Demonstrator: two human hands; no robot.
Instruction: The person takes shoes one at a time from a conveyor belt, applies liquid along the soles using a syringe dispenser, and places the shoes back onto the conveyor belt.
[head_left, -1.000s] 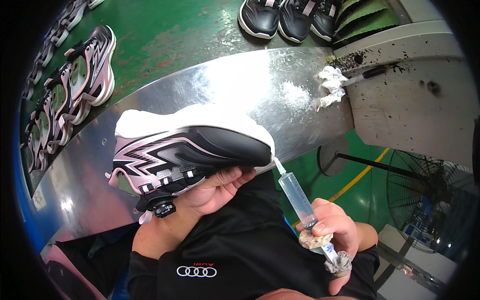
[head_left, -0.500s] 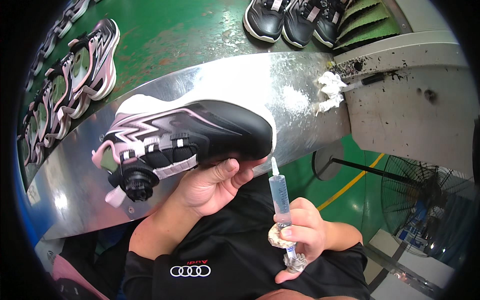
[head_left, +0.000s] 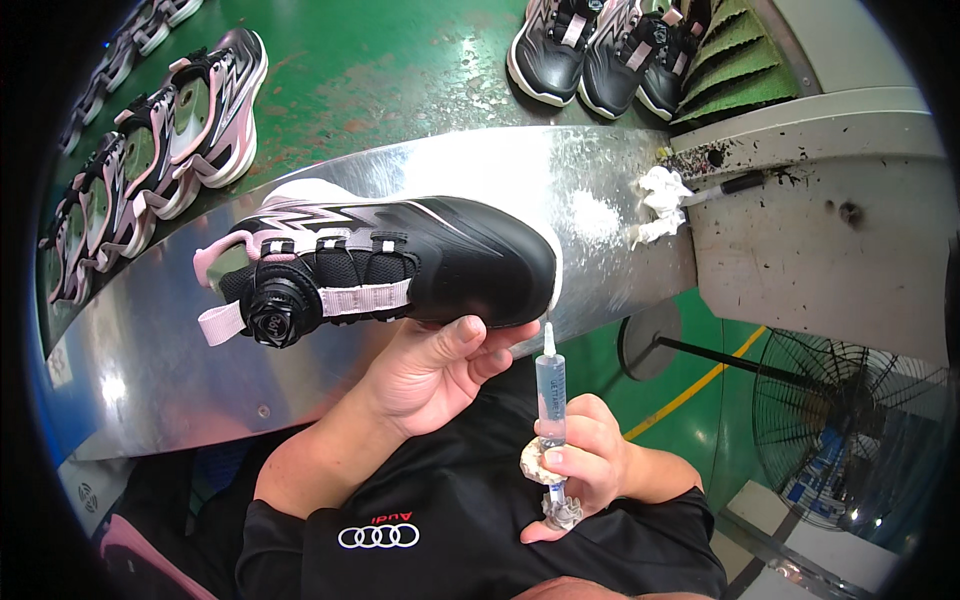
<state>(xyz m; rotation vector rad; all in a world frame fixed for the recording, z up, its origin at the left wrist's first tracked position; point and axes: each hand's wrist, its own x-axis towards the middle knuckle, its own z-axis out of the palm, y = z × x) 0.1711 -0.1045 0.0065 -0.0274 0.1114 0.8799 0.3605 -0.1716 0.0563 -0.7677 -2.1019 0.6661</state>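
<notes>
My left hand point(head_left: 430, 375) is closed on the near side of a black sneaker point(head_left: 470, 255) with pink and grey trim, a white sole and a round black lacing dial. The shoe is tilted, toe to the right, its top turned toward me. Between the fingers of my right hand point(head_left: 585, 455) is a clear syringe point(head_left: 551, 395) of pale liquid, pointing up. Its needle tip meets or nearly meets the sole edge at the toe; I cannot tell which. Whitish wrapping surrounds the syringe's flange, and my thumb is by the wrapped plunger end.
Beneath the shoe runs a curved metal ledge point(head_left: 640, 275) along a green surface point(head_left: 400, 60). More sneakers point(head_left: 215, 110) line the left, others point(head_left: 550, 65) the far side. Crumpled white tissue point(head_left: 662, 200) and a black-handled tool point(head_left: 735, 187) lie at right, with a fan point(head_left: 850, 420) beyond.
The sneaker has rolled so more of its top and dial face me. My right hand and the syringe have shifted slightly left, and the syringe stands more upright. The whole view has shifted a little.
</notes>
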